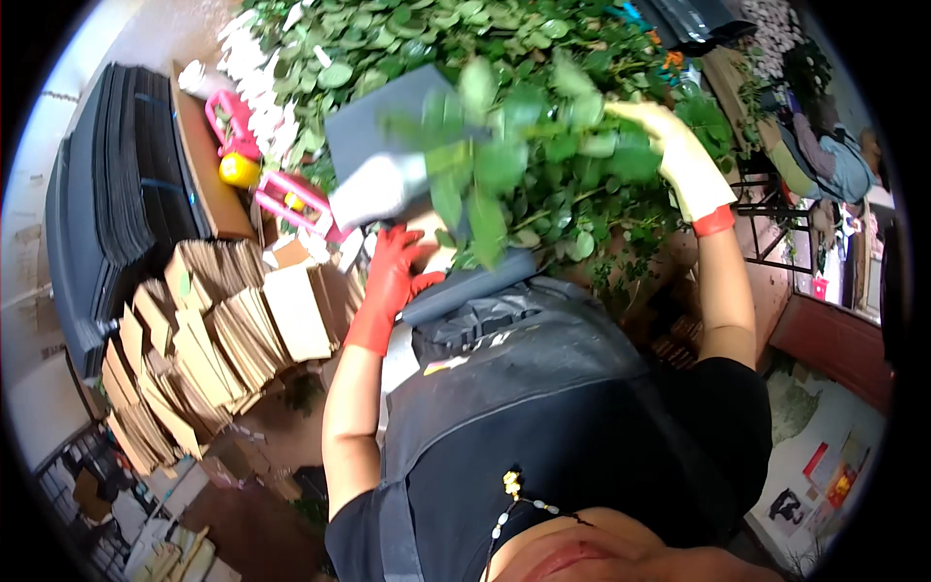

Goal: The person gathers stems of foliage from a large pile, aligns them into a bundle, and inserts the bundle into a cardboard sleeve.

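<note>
My left hand (390, 281), in a red rubber glove, rests at the work surface's near edge with its fingers apart. A dark grey padded bar (475, 288) lies beside its thumb. My right hand (679, 155), in a cream glove with a red cuff, is raised at the right around a leafy flower stem, though leaves partly hide the grip. The stem's leaves (499, 160), smeared by motion, stretch leftward to a blurred white flower head or sleeve (378, 189). Beneath it lies a flat dark grey board (373, 121).
Piled leafy stems (349, 44) cover the far side. To the left are pink tools (231, 121), a yellow roll (240, 171), stacked black sheets (116, 175) and folded cardboard pieces (213, 339). Another person (834, 160) is at the far right.
</note>
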